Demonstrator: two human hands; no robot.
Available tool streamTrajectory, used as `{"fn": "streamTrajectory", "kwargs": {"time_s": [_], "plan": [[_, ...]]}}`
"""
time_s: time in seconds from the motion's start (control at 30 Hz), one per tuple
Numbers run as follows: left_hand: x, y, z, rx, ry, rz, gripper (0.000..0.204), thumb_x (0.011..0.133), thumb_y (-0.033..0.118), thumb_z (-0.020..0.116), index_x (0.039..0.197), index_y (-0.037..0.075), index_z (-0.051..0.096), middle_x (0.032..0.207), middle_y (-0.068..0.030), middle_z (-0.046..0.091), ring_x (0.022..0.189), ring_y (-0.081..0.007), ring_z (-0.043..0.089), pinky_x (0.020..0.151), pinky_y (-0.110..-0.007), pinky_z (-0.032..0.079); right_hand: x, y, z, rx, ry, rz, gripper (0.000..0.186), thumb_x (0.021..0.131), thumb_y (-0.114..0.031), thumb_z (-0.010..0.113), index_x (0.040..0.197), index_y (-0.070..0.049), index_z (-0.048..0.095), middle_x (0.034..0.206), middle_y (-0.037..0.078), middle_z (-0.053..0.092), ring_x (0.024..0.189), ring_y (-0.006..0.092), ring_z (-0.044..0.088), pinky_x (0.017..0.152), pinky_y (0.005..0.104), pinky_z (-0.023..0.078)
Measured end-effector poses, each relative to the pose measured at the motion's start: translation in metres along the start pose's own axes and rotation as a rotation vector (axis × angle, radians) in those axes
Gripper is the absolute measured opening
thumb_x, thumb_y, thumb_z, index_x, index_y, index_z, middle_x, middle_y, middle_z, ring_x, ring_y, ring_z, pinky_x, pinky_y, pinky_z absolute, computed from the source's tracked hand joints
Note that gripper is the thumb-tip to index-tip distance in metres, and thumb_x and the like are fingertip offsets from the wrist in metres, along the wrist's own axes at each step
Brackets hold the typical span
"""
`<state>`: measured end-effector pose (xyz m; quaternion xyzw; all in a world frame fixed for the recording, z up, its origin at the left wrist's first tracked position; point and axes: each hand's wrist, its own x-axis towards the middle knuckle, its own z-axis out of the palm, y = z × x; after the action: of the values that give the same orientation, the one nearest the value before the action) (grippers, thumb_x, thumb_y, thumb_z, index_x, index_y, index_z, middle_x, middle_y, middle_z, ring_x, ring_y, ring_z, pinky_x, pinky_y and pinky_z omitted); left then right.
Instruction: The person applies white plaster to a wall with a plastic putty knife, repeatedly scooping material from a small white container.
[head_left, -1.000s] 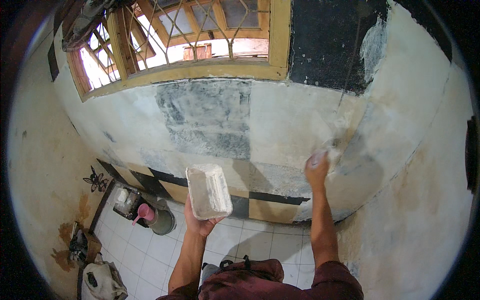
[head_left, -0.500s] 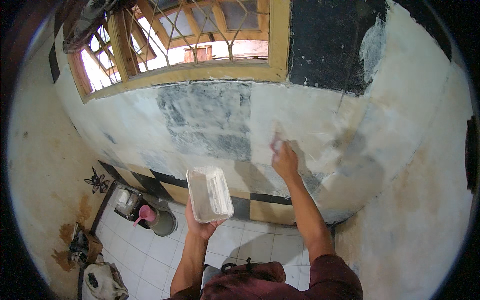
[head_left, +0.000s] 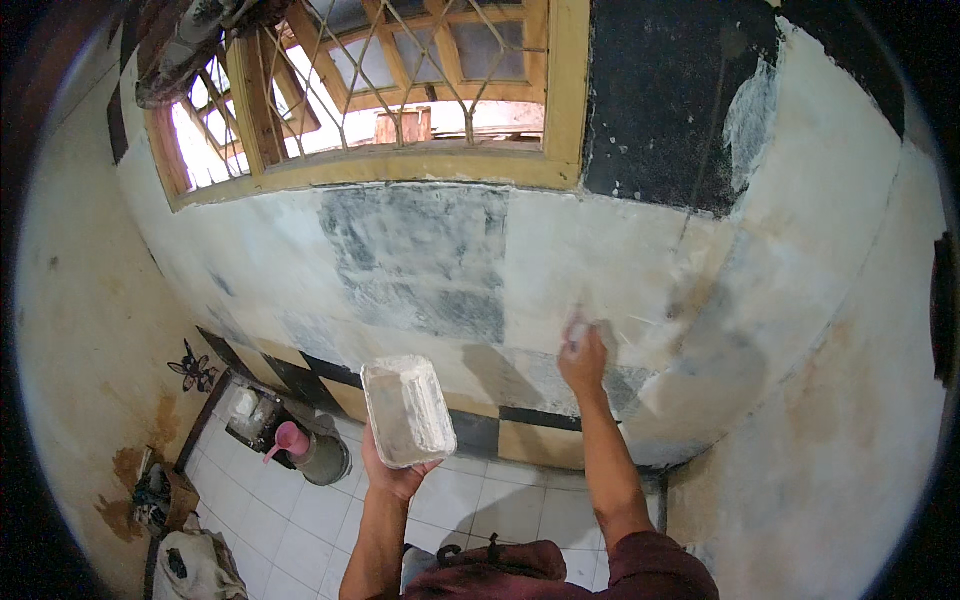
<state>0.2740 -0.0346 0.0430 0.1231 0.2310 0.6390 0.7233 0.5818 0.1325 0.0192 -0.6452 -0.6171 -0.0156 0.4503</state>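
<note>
My left hand (head_left: 398, 478) grips the lower end of a shallow rectangular tray (head_left: 373, 418), its fingers beneath it. White paste (head_left: 428, 395) coats the tray's inside and rim. My right hand (head_left: 583, 362) is closed at the wall (head_left: 545, 240), to the right of the tray. Something small and pale sticks up from its fingers, smeared by motion, so its kind cannot be made out. Around that hand the wall is covered in whitish coating, with a patchy dark grey area (head_left: 415, 250) to the left.
Above is a yellow-framed window (head_left: 390, 170) with a metal grille. A black wall panel (head_left: 680, 100) adjoins it. On the tiled floor (head_left: 510, 505) at left stand a bucket (head_left: 325, 462) with a pink dipper (head_left: 290, 438), a box (head_left: 178, 497) and a pale sack (head_left: 200, 565).
My right hand has slid down along the wall and slightly right. The tray in my left hand sits a little lower and further left. The whole view has shifted slightly.
</note>
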Motion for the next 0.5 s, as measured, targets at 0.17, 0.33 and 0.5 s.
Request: {"fn": "streamTrajectory", "kwargs": {"time_s": [0.17,0.33,0.5], "plan": [[0.000,-0.001,0.003,-0.019,-0.047,-0.019,0.065,0.094,0.058,0.033,0.135,0.010,0.046,0.124,-0.0124,0.058,0.104,-0.0328,0.064,0.079,-0.053,0.056,0.025,0.076,0.006,-0.055,0.685,0.167,0.047,0.076,-0.008,0.058,0.119,0.007,0.051,0.121,0.028,0.055,0.114,0.0447,0.051,0.097,0.0496,0.040],[0.002,0.001,-0.005,-0.038,-0.069,-0.031,0.063,0.094,0.056,0.035,0.135,0.010,0.046,0.127,-0.0129,0.056,0.109,-0.0332,0.061,0.081,-0.054,0.056,0.027,-0.016,0.021,0.074,0.164,-0.009,0.039,0.072,-0.009,0.064,0.109,0.003,0.055,0.115,0.027,0.056,0.104,0.0466,0.055,0.089,0.0529,0.045],[0.000,0.002,-0.003,0.004,-0.100,-0.009,0.063,0.094,0.056,0.032,0.135,0.009,0.046,0.124,-0.0130,0.059,0.104,-0.0326,0.064,0.079,-0.051,0.057,0.054,-0.017,-0.035,-0.209,0.579,-0.238,0.040,0.070,-0.010,0.067,0.106,0.004,0.057,0.096,0.026,0.059,0.082,0.0443,0.059,0.071,0.0495,0.048]]}}
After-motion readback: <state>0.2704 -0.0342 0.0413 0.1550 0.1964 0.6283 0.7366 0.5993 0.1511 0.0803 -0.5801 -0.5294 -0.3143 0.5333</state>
